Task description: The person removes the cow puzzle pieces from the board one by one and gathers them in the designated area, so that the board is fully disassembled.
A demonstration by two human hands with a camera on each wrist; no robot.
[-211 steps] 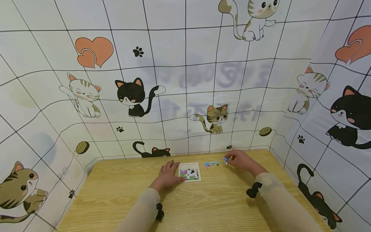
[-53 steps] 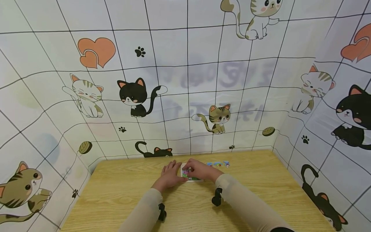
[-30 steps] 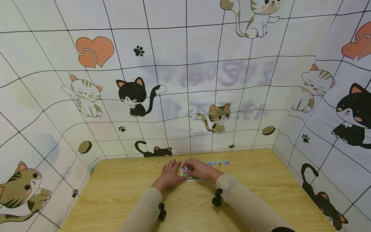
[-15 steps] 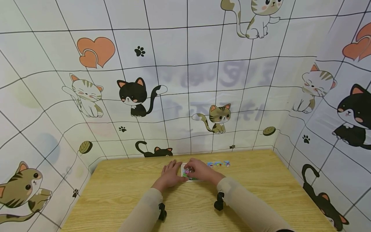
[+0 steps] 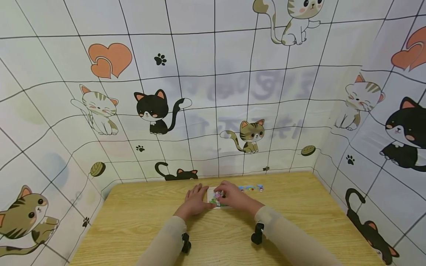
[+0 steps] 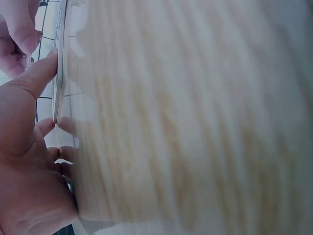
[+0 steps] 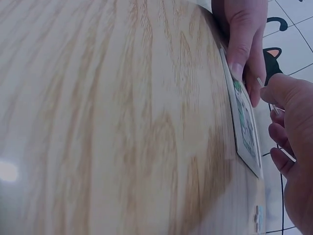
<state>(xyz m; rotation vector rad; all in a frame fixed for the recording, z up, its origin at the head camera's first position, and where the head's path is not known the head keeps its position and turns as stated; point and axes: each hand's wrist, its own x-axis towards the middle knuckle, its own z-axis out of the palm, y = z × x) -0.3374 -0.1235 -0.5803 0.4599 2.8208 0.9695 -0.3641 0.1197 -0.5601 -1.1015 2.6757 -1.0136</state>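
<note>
My left hand [image 5: 195,201] lies spread along the left side of the puzzle board [image 7: 250,162], its thumb on the near left corner, while my right hand [image 5: 234,195] pinches a small puzzle piece [image 5: 217,194] between thumb and fingers just above the board. The board lies flat toward the far side of the wooden table [image 5: 139,221], and three loose pieces [image 5: 250,188] sit in a row to its right.
</note>
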